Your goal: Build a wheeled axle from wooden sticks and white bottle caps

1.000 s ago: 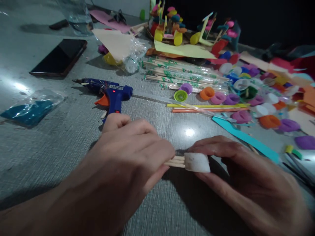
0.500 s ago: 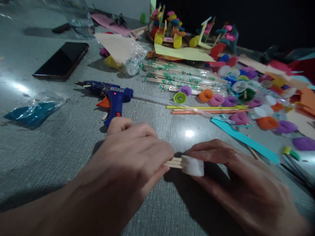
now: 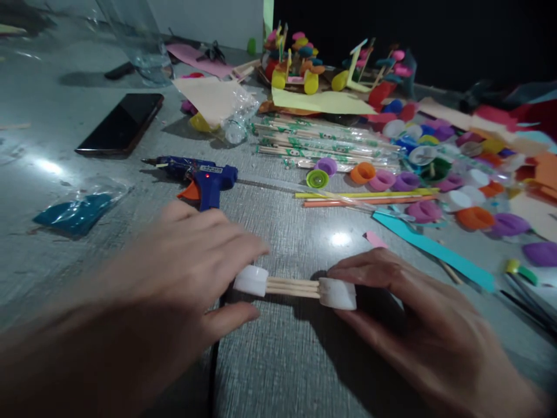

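Short wooden sticks (image 3: 293, 286) lie side by side, joining two white bottle caps, one at each end. My right hand (image 3: 435, 331) pinches the right-hand cap (image 3: 338, 294) between thumb and fingers. At the other end, my left hand (image 3: 191, 278) is spread around the left-hand cap (image 3: 252, 281), thumb below and fingers above, apart from each other. Whether a hidden finger still touches that cap I cannot tell. Just beyond my left hand rests a blue glue gun (image 3: 211, 181), its red light lit and a clear glue stick (image 3: 270, 183) in its back.
Behind lie wrapped chopsticks (image 3: 322, 136), coloured straws (image 3: 369, 197) and many loose bottle caps (image 3: 474, 217). A turquoise paper strip (image 3: 435, 249) is near my right hand. Leftward are a phone (image 3: 122, 125) and a bag of blue material (image 3: 78, 212). Colourful stick models (image 3: 300, 61) stand at the back.
My left hand has moved left and its fingers have spread, uncovering the left cap and more of the sticks. My right hand keeps its pinch on the right cap.
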